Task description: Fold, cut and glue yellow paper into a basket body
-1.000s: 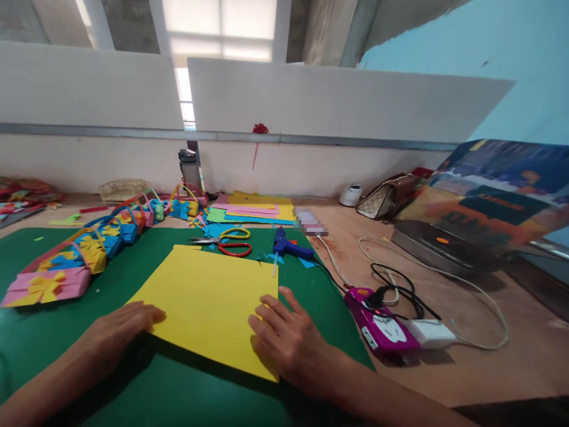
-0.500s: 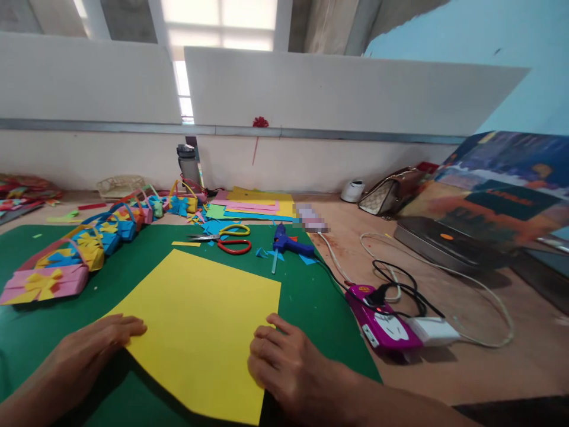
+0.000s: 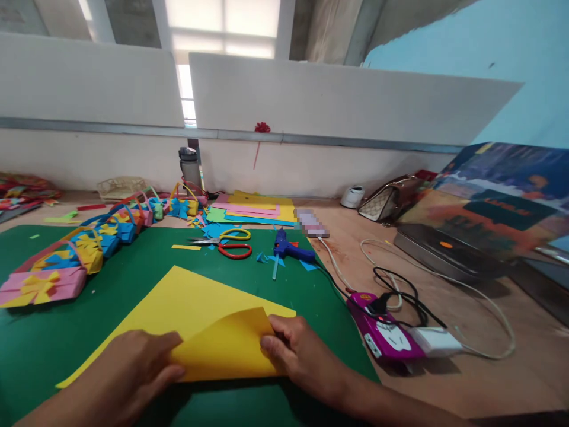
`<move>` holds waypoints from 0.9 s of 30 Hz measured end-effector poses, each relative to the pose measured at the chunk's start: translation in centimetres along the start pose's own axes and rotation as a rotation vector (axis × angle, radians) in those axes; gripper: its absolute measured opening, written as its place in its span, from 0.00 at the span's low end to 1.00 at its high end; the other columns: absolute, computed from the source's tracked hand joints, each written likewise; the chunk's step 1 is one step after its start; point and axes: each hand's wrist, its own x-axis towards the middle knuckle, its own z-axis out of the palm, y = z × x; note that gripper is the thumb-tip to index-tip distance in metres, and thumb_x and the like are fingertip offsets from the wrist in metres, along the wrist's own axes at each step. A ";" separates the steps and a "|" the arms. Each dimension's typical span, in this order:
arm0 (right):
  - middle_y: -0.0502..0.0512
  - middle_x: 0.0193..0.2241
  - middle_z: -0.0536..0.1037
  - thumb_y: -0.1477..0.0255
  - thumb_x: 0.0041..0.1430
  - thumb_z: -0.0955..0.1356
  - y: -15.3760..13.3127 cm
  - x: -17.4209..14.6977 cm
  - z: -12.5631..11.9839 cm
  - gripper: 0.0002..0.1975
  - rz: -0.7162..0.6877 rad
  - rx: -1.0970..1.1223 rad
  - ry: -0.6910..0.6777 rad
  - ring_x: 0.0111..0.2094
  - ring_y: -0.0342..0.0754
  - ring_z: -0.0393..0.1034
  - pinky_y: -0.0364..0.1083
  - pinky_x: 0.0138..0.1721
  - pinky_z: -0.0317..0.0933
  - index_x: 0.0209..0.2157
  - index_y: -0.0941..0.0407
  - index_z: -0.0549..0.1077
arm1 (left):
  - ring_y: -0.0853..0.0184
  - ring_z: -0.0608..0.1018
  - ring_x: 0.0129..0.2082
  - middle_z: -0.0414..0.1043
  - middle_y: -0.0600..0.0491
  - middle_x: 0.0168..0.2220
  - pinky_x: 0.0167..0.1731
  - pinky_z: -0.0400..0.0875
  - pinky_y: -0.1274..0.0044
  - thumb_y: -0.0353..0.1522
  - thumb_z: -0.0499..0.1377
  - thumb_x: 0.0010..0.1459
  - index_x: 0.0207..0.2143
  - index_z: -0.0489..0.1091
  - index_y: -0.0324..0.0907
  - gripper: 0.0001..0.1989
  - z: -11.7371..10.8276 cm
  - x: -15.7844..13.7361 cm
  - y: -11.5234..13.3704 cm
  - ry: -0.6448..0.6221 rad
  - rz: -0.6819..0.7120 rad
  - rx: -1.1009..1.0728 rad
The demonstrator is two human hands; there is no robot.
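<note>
Yellow paper (image 3: 164, 302) nearer than scissors (image 3: 217, 241) | flap (image 3: 224, 350) curls crosswise between left hand (image 3: 133, 365) and right hand (image 3: 302, 350) | fingers pinch its ends

A grey bottle (image 3: 190, 171) stands left of a patterned handbag (image 3: 377, 203).

The scissors (image 3: 217, 241) lie behind the paper (image 3: 178, 308)

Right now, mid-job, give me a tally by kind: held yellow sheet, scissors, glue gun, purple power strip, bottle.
Yellow sheet: 1
Scissors: 1
Glue gun: 1
Power strip: 1
Bottle: 1
Total: 5
</note>
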 end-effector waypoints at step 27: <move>0.54 0.31 0.78 0.71 0.56 0.65 1.2 1.1 -0.5 0.26 0.185 -0.196 0.089 0.32 0.50 0.72 0.45 0.33 0.58 0.58 0.55 0.62 | 0.72 0.58 0.20 0.52 0.59 0.19 0.21 0.47 0.77 0.34 0.46 0.49 0.19 0.47 0.43 0.10 1.8 8.3 1.4 -0.196 -0.165 -0.194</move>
